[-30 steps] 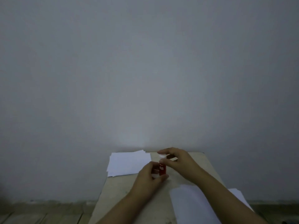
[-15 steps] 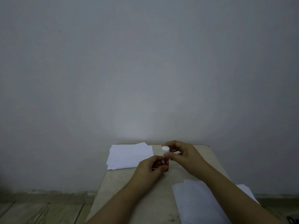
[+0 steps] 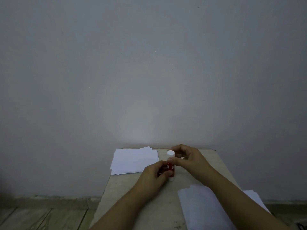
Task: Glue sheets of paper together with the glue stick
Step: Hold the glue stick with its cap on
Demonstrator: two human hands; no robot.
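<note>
Both hands hold an upright glue stick on the table: left hand low, right hand near its cap.

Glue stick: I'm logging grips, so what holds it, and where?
Both hands hold the glue stick: the left hand grips the red lower body, and the right hand pinches it just below the white cap.

Count — 1 glue stick, 2 paper lots: far stack, near sheets; 1 table; 2 hands.
</note>
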